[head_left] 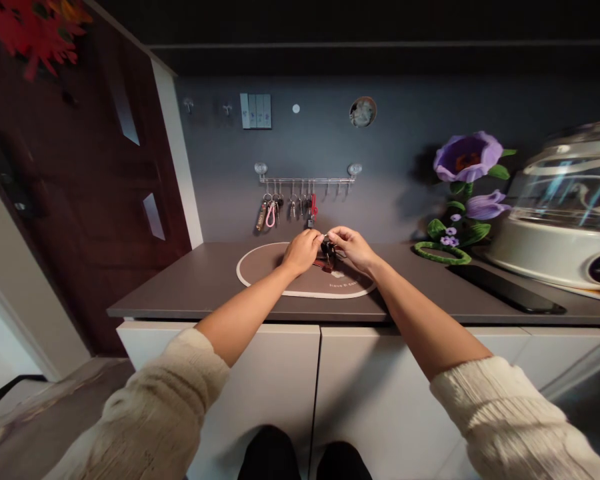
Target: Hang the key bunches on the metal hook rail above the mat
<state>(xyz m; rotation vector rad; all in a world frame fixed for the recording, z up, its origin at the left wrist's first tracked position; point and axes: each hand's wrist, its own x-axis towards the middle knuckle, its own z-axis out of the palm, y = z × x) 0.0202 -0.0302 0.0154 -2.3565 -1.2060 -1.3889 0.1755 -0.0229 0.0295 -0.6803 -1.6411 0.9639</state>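
Just above the oval brown mat (260, 267), my left hand (303, 252) and my right hand (352, 247) meet with their fingertips close together. Both pinch a key ring (326, 238) between thumb and fingers. Dark keys (329, 251) and a reddish-brown tag (325, 266) hang below the ring, partly hidden by my fingers. Behind my hands, a clear hook rail (307, 180) on the wall carries several bunches of keys, among them one with a pink loop (271, 215) and one with a red strap (314, 205).
On the grey counter (180, 280), a black phone (505, 288) lies at the right, near a purple flower ornament (467, 163) and a white appliance with a clear cover (555, 243). A dark red door (105, 220) stands at the left. White cabinet doors (260, 373) are below the counter.
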